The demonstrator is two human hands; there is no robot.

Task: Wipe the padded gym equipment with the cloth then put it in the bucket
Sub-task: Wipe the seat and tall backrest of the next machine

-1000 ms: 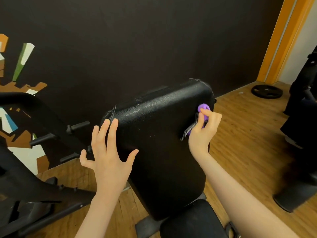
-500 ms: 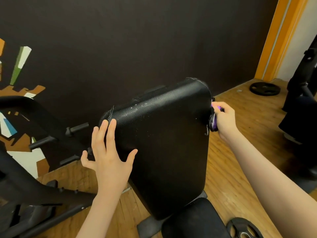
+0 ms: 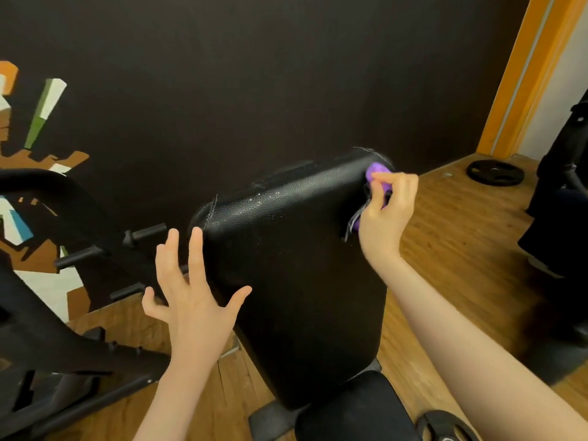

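A black padded backrest (image 3: 296, 275) stands upright in the middle, with wet specks near its top edge. My right hand (image 3: 386, 214) grips a bunched purple cloth (image 3: 377, 173) and presses it against the pad's upper right corner. My left hand (image 3: 191, 291) is spread with straight fingers at the pad's left edge, thumb lying on the front face. A black seat pad (image 3: 353, 409) sits below the backrest. No bucket is in view.
A black machine frame (image 3: 47, 338) with pegs fills the left side. Weight plates lie on the wooden floor at far right (image 3: 494, 173) and bottom right (image 3: 445, 428). Another dark machine (image 3: 563, 224) stands at the right edge. A dark wall is behind.
My right hand with the cloth moved from the pad's right side edge up onto its upper right corner. The left hand stayed spread at the left edge.
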